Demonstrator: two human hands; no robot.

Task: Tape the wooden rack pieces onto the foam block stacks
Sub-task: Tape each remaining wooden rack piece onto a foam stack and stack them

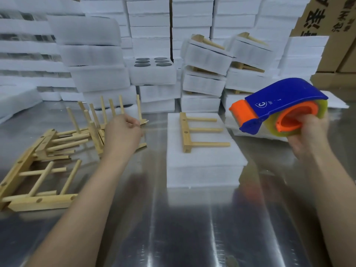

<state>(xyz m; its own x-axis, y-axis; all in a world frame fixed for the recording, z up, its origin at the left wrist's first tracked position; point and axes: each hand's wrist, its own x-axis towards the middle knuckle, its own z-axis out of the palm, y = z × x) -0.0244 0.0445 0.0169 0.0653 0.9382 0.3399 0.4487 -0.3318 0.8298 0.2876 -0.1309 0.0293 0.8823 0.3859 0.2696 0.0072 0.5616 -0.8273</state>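
A white foam block stack (204, 162) sits in the middle of the metal table (173, 228). On top of it lies a wooden rack piece (192, 132), a bar with three pegs pointing right. My right hand (306, 139) grips a blue and orange tape dispenser (279, 106) in the air, right of the stack. My left hand (123, 132) reaches into a pile of wooden rack pieces (57, 151) at the left, its fingers curled at an upright-pegged piece (119, 112); whether they grip it is unclear.
Tall stacks of white foam blocks (150, 35) fill the back. Some at back right (208, 58) carry wooden pieces. One foam block (153, 68) holds several dark discs. Cardboard boxes (327, 35) stand at the far right.
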